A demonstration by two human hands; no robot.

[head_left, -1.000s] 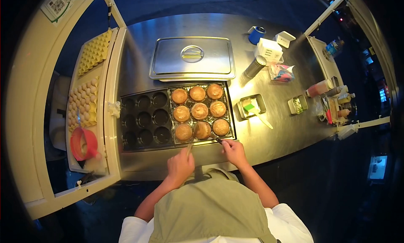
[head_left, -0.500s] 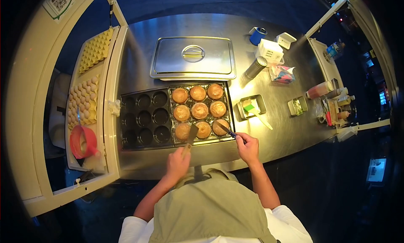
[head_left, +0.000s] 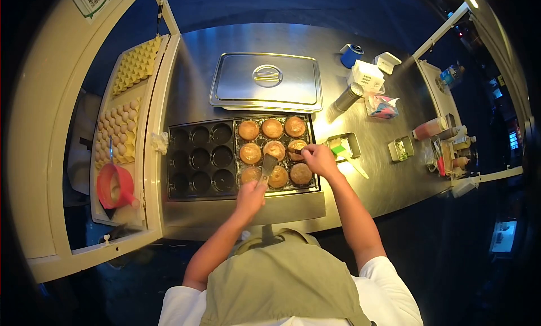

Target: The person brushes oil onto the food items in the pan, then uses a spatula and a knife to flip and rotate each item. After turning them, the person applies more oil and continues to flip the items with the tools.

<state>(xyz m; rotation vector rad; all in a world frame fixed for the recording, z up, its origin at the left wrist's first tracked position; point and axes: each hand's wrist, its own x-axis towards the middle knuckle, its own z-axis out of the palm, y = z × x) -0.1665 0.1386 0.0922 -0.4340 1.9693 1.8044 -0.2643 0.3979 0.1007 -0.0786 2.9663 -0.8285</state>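
Observation:
My left hand (head_left: 251,199) is closed around the handle of a flat scraper (head_left: 269,163). Its metal blade lies over the space between the middle and bottom rows of round browned cakes (head_left: 272,128). In my closed right hand (head_left: 320,160) is a slim, dark tool (head_left: 297,152), its tip at the right-hand cake (head_left: 297,146) of the middle row. My fingers cover most of this tool. The cakes sit in the right half of a black moulded pan (head_left: 201,158); the left half shows bare round hollows.
A lidded steel tray (head_left: 266,82) stands behind the pan. To the right are a small container with a green brush (head_left: 337,148), a shaker (head_left: 347,97), a chopped-greens container (head_left: 400,149) and sauce bottles (head_left: 430,128). At left are eggs (head_left: 116,131) and a red jug (head_left: 115,186).
My right hand and its tool have moved up from the bottom-right cake to the one above. The scraper has shifted right and slightly up. The whole view has shifted a little.

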